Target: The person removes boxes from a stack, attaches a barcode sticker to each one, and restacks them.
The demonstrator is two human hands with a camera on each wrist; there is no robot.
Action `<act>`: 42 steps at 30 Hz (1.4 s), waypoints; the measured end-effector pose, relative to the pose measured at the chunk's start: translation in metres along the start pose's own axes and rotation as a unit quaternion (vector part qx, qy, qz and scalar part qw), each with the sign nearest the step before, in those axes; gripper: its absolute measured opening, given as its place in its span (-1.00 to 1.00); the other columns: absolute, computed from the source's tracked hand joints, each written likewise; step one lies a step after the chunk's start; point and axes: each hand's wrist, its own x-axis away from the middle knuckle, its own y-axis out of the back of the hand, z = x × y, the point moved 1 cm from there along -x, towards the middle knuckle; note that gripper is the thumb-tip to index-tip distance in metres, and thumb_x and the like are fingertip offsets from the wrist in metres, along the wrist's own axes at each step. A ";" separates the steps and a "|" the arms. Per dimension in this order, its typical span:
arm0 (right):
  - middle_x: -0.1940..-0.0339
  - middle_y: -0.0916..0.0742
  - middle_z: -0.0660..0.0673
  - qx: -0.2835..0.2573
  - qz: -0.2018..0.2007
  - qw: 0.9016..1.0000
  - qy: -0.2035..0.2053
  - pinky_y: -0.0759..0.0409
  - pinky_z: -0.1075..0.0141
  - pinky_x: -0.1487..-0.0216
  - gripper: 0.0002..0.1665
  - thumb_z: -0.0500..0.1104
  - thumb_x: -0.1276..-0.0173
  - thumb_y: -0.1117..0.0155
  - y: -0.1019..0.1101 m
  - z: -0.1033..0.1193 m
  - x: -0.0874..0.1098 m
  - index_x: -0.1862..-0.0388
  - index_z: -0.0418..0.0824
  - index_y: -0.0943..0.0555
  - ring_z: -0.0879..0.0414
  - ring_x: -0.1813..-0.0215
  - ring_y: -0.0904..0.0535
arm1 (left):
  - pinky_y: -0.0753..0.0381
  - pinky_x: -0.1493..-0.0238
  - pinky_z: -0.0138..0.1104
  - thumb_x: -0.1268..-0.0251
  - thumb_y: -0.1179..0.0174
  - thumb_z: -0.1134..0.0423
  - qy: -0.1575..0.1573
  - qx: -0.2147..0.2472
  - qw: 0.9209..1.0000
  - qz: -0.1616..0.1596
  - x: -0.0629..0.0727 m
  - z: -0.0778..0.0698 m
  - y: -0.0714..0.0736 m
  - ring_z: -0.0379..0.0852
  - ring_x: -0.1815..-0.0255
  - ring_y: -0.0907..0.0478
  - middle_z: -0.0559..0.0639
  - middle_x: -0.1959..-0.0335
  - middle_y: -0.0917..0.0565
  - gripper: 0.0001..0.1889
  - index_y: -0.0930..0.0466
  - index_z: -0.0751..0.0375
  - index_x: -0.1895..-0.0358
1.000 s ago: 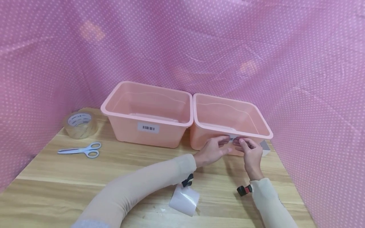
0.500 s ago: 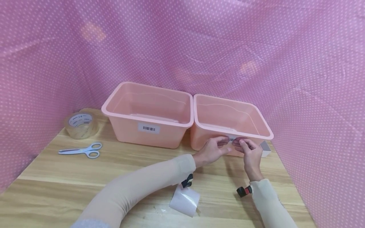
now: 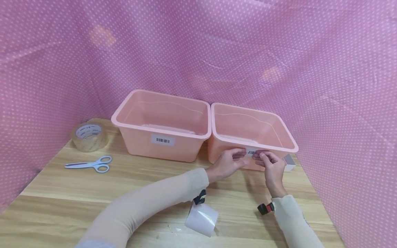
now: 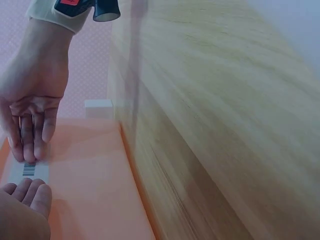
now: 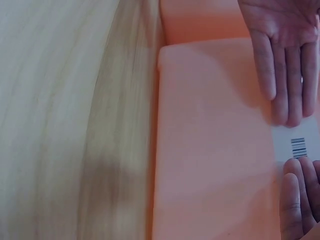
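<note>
A white barcode label (image 3: 251,152) lies on the front wall of the right-hand pink plastic bin (image 3: 223,148), just under its rim. My left hand (image 3: 225,164) touches the label's left end with its fingertips, the fingers held nearly straight. From the other side my right hand (image 3: 273,170) rests its fingertips on the label's right end, partly covering the barcode. In the right wrist view the label (image 5: 298,142) shows between the two sets of straight fingers. The left wrist view also has the label (image 4: 28,171) flat against the bin between both hands.
A second pink bin (image 3: 161,151) with its own barcode label (image 3: 162,140) stands to the left, rims meeting. Clear tape (image 3: 90,141) and pale blue scissors (image 3: 90,165) lie at the left. A shiny whitish sheet (image 3: 202,219) lies in front; a small white box (image 3: 289,162) stands behind the right hand.
My left hand has slid slightly to the left along the bin's wall, uncovering more of the label. The right hand stays in nearly the same place.
</note>
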 end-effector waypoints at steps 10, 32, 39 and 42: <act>0.38 -0.84 0.05 0.048 0.028 0.997 0.051 -0.75 0.42 0.28 -0.73 -0.30 -0.48 -0.22 -0.010 0.015 0.007 0.13 -0.57 -0.65 0.22 0.32 -0.79 | -0.60 -0.33 -0.28 -0.39 -0.28 0.17 -0.047 -0.069 0.996 -0.015 0.013 -0.013 0.024 -0.07 -0.30 -0.59 -0.03 -0.31 -0.64 -0.52 -0.54 0.11 -0.34; 0.27 -0.85 0.08 0.074 0.048 0.986 0.141 -0.73 0.47 0.25 -0.71 -0.27 -0.42 -0.33 -0.017 0.072 -0.015 0.07 -0.53 -0.68 0.25 0.27 -0.78 | -0.59 -0.36 -0.14 -0.27 -0.38 0.29 -0.097 -0.038 0.989 -0.101 0.046 -0.071 0.138 0.10 -0.31 -0.59 0.15 -0.27 -0.65 -0.47 -0.53 0.23 -0.31; 0.22 -0.83 0.18 0.124 0.009 0.984 0.131 -0.69 0.56 0.10 -0.71 -0.25 -0.40 -0.36 0.003 0.084 -0.038 0.02 -0.45 -0.71 0.27 0.18 -0.76 | -0.44 -0.50 -0.10 -0.26 -0.41 0.16 -0.080 -0.132 0.975 -0.162 0.061 -0.068 0.207 0.04 -0.43 -0.48 0.09 -0.40 -0.56 -0.36 -0.45 0.16 -0.41; 0.18 -0.81 0.25 0.155 -0.011 0.983 0.102 -0.62 0.64 0.02 -0.68 -0.23 -0.39 -0.37 0.014 0.088 -0.047 -0.05 -0.38 -0.70 0.34 0.11 -0.73 | -0.43 -0.51 -0.07 -0.23 -0.43 0.21 -0.090 -0.159 0.966 -0.183 0.065 -0.066 0.235 0.07 -0.42 -0.47 0.14 -0.39 -0.55 -0.33 -0.44 0.18 -0.41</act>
